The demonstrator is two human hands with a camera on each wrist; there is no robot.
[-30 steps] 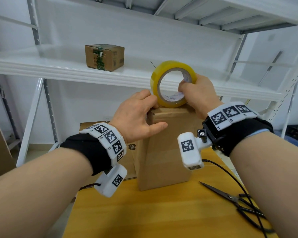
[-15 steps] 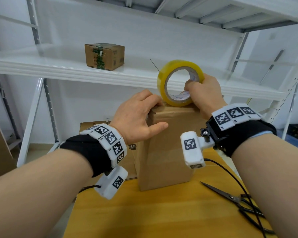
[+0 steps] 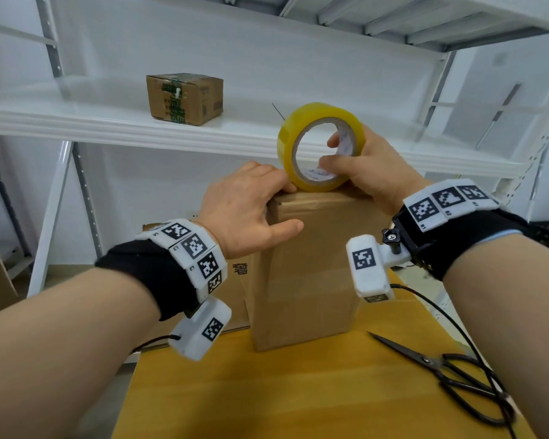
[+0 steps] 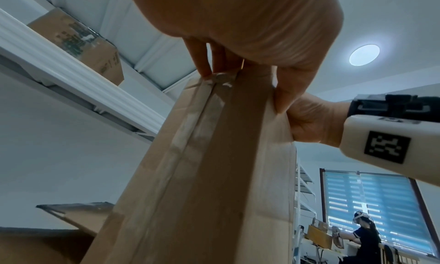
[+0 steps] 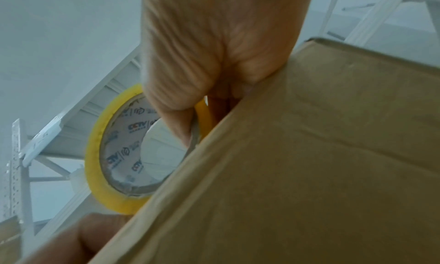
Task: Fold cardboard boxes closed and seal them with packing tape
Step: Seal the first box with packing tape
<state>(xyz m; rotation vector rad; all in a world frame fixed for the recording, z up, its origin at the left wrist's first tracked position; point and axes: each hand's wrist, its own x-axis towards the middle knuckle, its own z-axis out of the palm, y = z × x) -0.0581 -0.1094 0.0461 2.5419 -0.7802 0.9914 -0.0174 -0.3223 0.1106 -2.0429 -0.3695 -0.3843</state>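
A tall brown cardboard box (image 3: 305,274) stands upright on the wooden table (image 3: 267,391), with clear tape running down its seam (image 4: 190,136). My left hand (image 3: 267,210) grips its top left corner, fingers over the top edge and thumb on the front face. My right hand (image 3: 339,153) holds a yellow roll of packing tape (image 3: 286,147) on edge on the box's top, thumb inside the core and fingers behind it. In the right wrist view the tape roll (image 5: 95,145) sits just past the box (image 5: 309,155) edge. The box's top face is hidden.
Black scissors (image 3: 450,372) lie on the table at the right, next to a black cable. A flattened carton (image 3: 238,280) leans behind the box. A small sealed box (image 3: 184,98) sits on the white shelf (image 3: 76,122). Another person (image 4: 366,236) works far off.
The roll moved a little right along the box top, then back left, and now faces me more. My right thumb sits lower in the core. My left hand stayed on the corner.
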